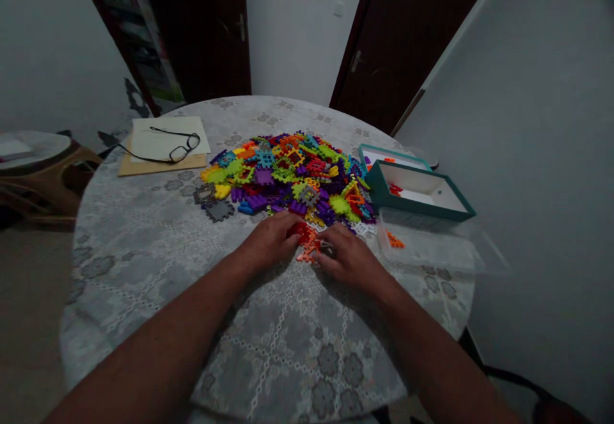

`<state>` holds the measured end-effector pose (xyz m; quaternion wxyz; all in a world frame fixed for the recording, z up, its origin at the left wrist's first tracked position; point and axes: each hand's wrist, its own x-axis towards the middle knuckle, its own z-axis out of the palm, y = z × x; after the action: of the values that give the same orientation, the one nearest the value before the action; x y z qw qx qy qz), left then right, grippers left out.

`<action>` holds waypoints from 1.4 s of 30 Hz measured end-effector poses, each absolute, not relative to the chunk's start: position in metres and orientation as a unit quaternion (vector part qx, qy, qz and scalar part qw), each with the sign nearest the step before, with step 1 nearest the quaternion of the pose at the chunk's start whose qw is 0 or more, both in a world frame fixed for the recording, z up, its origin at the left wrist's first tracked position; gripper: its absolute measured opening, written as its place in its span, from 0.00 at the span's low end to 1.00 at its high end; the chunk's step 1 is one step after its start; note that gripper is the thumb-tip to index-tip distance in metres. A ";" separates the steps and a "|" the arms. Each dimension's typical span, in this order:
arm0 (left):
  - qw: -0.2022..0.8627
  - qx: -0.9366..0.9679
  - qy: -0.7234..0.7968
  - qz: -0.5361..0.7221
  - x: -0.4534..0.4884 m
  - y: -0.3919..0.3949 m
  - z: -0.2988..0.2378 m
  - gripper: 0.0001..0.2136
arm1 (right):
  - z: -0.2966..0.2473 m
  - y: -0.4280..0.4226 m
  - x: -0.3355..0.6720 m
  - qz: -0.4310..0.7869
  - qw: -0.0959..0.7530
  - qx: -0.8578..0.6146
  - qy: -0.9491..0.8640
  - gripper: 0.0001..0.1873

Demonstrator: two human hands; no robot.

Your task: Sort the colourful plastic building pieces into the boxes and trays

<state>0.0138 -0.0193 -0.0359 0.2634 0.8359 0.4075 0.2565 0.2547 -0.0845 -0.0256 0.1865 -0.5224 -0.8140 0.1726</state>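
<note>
A heap of colourful interlocking plastic tiles (288, 171) lies on the round table (144, 245). Just in front of the heap both of my hands meet over a small cluster of joined red and orange tiles (307, 242). My left hand (268, 242) has its fingers curled on the red end of the cluster. My right hand (348, 258) pinches the orange end from the other side. The fingertips of both hands are partly hidden by the pieces.
A teal box (422, 194) with a few orange pieces stands at the right, its lid (391, 155) behind it. A clear plastic tray (426, 248) holds one orange piece. Glasses (180, 146) rest on papers at the back left. A stool stands left of the table.
</note>
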 end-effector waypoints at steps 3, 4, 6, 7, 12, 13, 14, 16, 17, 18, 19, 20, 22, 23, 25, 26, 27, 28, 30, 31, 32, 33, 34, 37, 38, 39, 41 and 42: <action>0.264 0.852 0.389 0.232 0.014 -0.022 -0.036 0.13 | -0.019 -0.092 0.245 0.170 0.124 -0.544 -0.812 0.19; 0.267 0.854 0.388 0.222 0.014 -0.022 -0.035 0.13 | -0.017 -0.092 0.242 0.167 0.111 -0.552 -0.809 0.20; 0.270 0.855 0.393 0.204 0.013 -0.022 -0.035 0.14 | -0.016 -0.092 0.241 0.159 0.098 -0.560 -0.807 0.20; 0.269 0.857 0.394 0.197 0.013 -0.021 -0.036 0.15 | -0.016 -0.092 0.241 0.156 0.095 -0.559 -0.809 0.20; 0.288 0.858 0.379 0.192 0.012 -0.019 -0.039 0.18 | -0.013 -0.090 0.245 0.139 0.083 -0.531 -0.832 0.19; 0.294 0.854 0.380 0.198 0.012 -0.019 -0.039 0.19 | -0.013 -0.090 0.246 0.133 0.079 -0.526 -0.836 0.18; 0.300 0.849 0.383 0.207 0.012 -0.019 -0.040 0.19 | -0.012 -0.090 0.246 0.127 0.079 -0.520 -0.841 0.18; 0.311 0.835 0.392 0.229 0.012 -0.019 -0.041 0.22 | -0.012 -0.089 0.247 0.116 0.087 -0.511 -0.847 0.16; 0.318 0.828 0.395 0.240 0.012 -0.019 -0.041 0.24 | -0.013 -0.088 0.248 0.112 0.095 -0.509 -0.848 0.15; 0.325 0.820 0.399 0.250 0.012 -0.019 -0.042 0.26 | -0.015 -0.086 0.250 0.109 0.106 -0.508 -0.848 0.13; 0.331 0.813 0.402 0.260 0.012 -0.019 -0.042 0.26 | -0.017 -0.084 0.251 0.107 0.118 -0.510 -0.846 0.12; 0.335 0.809 0.404 0.266 0.012 -0.019 -0.041 0.26 | -0.020 -0.082 0.254 0.103 0.130 -0.514 -0.842 0.10; 0.336 0.804 0.412 0.267 0.012 -0.019 -0.040 0.20 | -0.025 -0.077 0.258 0.092 0.160 -0.525 -0.830 0.09; 0.337 0.801 0.418 0.266 0.013 -0.020 -0.038 0.16 | -0.027 -0.075 0.261 0.084 0.181 -0.530 -0.824 0.09; 0.355 0.786 0.429 0.268 0.014 -0.020 -0.035 0.09 | -0.027 -0.072 0.268 0.063 0.236 -0.536 -0.808 0.10; 0.372 0.774 0.433 0.273 0.014 -0.020 -0.033 0.07 | -0.025 -0.071 0.272 0.048 0.269 -0.538 -0.797 0.10; 0.392 0.759 0.437 0.282 0.014 -0.020 -0.032 0.06 | -0.021 -0.071 0.278 0.028 0.303 -0.543 -0.783 0.11; 0.409 0.744 0.441 0.292 0.014 -0.020 -0.030 0.06 | -0.016 -0.072 0.284 0.001 0.336 -0.551 -0.764 0.12; 0.436 0.710 0.457 0.310 0.014 -0.019 -0.028 0.06 | -0.004 -0.072 0.302 -0.070 0.384 -0.576 -0.719 0.14; 0.449 0.694 0.467 0.315 0.014 -0.019 -0.027 0.07 | 0.001 -0.072 0.313 -0.107 0.393 -0.592 -0.696 0.14; 0.466 0.675 0.476 0.318 0.014 -0.018 -0.027 0.07 | 0.006 -0.072 0.324 -0.142 0.390 -0.612 -0.674 0.15; 0.489 0.653 0.482 0.320 0.014 -0.017 -0.028 0.08 | 0.009 -0.071 0.334 -0.169 0.374 -0.636 -0.653 0.16; 0.516 0.628 0.484 0.324 0.014 -0.016 -0.029 0.09 | 0.011 -0.071 0.344 -0.188 0.345 -0.665 -0.635 0.17; 0.589 0.556 0.471 0.349 0.015 -0.015 -0.033 0.12 | 0.010 -0.069 0.365 -0.177 0.202 -0.757 -0.596 0.19; 0.602 0.541 0.466 0.358 0.016 -0.015 -0.033 0.12 | 0.008 -0.069 0.367 -0.155 0.151 -0.781 -0.586 0.19; 0.610 0.534 0.461 0.362 0.016 -0.015 -0.034 0.13 | 0.007 -0.069 0.368 -0.129 0.108 -0.799 -0.577 0.19; 0.614 0.533 0.459 0.359 0.017 -0.016 -0.033 0.14 | 0.005 -0.070 0.367 -0.080 0.051 -0.820 -0.564 0.19; 0.613 0.535 0.460 0.356 0.017 -0.017 -0.032 0.14 | 0.003 -0.071 0.366 -0.066 0.039 -0.824 -0.561 0.19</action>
<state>0.0169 -0.0167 -0.0321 0.6131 0.5350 0.4597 0.3558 0.3664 -0.0711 0.0035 0.0387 -0.8245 -0.5608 -0.0658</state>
